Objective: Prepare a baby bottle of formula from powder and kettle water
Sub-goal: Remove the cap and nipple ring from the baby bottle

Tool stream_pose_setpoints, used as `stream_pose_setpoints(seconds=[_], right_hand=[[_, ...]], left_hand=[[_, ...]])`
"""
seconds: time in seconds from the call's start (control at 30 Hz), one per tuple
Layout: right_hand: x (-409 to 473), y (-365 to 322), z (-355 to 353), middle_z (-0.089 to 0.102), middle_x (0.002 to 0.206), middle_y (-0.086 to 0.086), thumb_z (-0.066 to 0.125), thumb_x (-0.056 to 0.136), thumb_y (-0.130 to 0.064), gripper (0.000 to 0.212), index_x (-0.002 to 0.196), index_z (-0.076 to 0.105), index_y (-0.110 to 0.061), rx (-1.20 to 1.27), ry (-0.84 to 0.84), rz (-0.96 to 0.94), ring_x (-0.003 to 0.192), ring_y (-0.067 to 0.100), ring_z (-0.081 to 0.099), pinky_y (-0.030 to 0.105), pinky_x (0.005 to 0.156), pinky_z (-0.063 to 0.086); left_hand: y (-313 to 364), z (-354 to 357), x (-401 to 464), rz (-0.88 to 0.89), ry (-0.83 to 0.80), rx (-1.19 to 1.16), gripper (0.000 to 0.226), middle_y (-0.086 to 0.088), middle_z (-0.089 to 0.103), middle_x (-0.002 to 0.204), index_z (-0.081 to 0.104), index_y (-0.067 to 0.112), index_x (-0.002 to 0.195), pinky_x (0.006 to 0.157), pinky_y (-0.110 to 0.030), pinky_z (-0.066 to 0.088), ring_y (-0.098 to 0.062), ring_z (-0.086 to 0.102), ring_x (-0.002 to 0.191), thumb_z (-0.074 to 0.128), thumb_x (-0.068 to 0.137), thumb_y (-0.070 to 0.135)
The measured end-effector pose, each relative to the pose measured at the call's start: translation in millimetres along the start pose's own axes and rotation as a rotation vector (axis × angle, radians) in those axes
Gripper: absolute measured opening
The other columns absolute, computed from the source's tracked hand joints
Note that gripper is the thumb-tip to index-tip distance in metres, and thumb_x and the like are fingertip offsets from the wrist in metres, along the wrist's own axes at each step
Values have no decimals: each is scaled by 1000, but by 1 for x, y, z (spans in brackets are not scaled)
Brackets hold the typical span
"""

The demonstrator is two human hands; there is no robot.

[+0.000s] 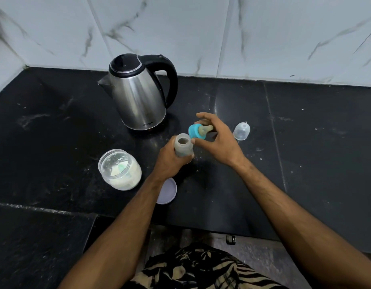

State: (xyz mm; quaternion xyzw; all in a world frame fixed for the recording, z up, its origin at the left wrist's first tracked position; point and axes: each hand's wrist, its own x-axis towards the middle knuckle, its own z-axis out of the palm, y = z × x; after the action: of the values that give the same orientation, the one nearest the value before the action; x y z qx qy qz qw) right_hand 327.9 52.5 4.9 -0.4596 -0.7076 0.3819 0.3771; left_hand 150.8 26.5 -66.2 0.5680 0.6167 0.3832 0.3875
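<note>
The left hand [169,161] is wrapped around the open baby bottle [183,147], holding it upright just above the black stone counter [316,163]. The right hand [219,140] pinches the blue collar with its teat [199,131] between thumb and fingers, tilted on its side right beside the bottle's mouth. Near the left wrist lies a pale lilac lid [167,191], and left of it stands an open jar of white powder [120,170]. Behind the hands sits a steel kettle [138,94] with a black handle; a clear dome cap [241,131] rests to the right. The counter is scuffed and dusted with white specks, backed by grey-veined white marble tiles [201,28].
</note>
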Motion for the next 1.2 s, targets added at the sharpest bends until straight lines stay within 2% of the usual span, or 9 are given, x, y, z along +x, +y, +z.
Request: stream_pose_setpoints(seconds=[0.1, 0.27, 0.47, 0.6, 0.77, 0.9, 1.03, 1.1, 1.2], right_hand=[[-5, 16, -17, 63, 117, -4, 81, 78, -13, 65, 135, 51, -19, 0, 17, 47, 110, 5, 58, 13, 89, 46], [-14, 51, -45, 56, 118, -8, 79, 78, -5, 67, 137, 51, -21, -87, 14, 128, 108, 4, 55, 26, 97, 51], [-26, 85, -65, 43, 126, -3, 75, 75, 5, 73, 138, 49, -22, -190, -10, 161, 121, 21, 50, 45, 101, 50], [-32, 95, -68, 40, 125, -4, 71, 74, 7, 76, 137, 47, -28, -221, -31, 206, 115, 20, 49, 45, 99, 51], [-36, 96, -68, 41, 127, 1, 70, 74, 8, 76, 136, 46, -28, -243, -31, 209, 112, 17, 48, 43, 100, 50], [-38, 93, -68, 41, 132, 5, 69, 75, 10, 76, 137, 45, -25, -236, -47, 206, 117, 19, 47, 38, 103, 47], [-44, 91, -70, 43, 134, 5, 68, 73, 12, 74, 136, 48, -21, -235, 10, 152, 119, 14, 46, 9, 94, 40], [-47, 90, -71, 45, 132, 4, 68, 74, 12, 71, 135, 50, -19, -231, 49, 120, 117, 10, 45, 0, 90, 35], [-53, 88, -70, 48, 127, 3, 69, 75, 9, 64, 132, 52, -15, -230, 128, 83, 115, 10, 47, 0, 91, 34]], left_hand=[[-2, 0, 1, 12, 23, 27, 53, 23, 64, 100, 53, 39, 110, 74, -1, 44, 15, 60, 89, 84, 73, 18], [-3, 1, 3, 16, 29, 42, 52, 20, 63, 100, 55, 32, 112, 75, -1, 43, 14, 59, 88, 85, 72, 17], [-3, 1, 3, 6, 25, 37, 56, 11, 64, 109, 54, 28, 118, 80, -8, 43, 0, 60, 94, 85, 73, 17], [-2, 1, 2, 1, 19, 31, 57, 13, 63, 109, 52, 29, 119, 80, -7, 42, 6, 59, 94, 85, 74, 17], [-2, 1, 3, 9, 12, 28, 58, 7, 63, 114, 54, 21, 123, 82, -9, 43, -7, 61, 99, 84, 74, 15], [-4, 1, 3, 11, -1, 27, 60, 4, 63, 117, 53, 19, 126, 87, -17, 45, -14, 61, 106, 84, 75, 17], [-5, -1, 3, 4, -22, 1, 63, -3, 64, 122, 53, 15, 128, 97, -33, 50, -20, 62, 111, 85, 74, 16], [-5, -1, 4, 6, -23, 0, 62, -3, 65, 121, 53, 16, 127, 98, -36, 51, -20, 63, 110, 85, 74, 15], [-6, -1, 4, 5, -12, -2, 59, 2, 65, 116, 53, 22, 122, 97, -37, 52, -15, 63, 105, 85, 73, 15]])
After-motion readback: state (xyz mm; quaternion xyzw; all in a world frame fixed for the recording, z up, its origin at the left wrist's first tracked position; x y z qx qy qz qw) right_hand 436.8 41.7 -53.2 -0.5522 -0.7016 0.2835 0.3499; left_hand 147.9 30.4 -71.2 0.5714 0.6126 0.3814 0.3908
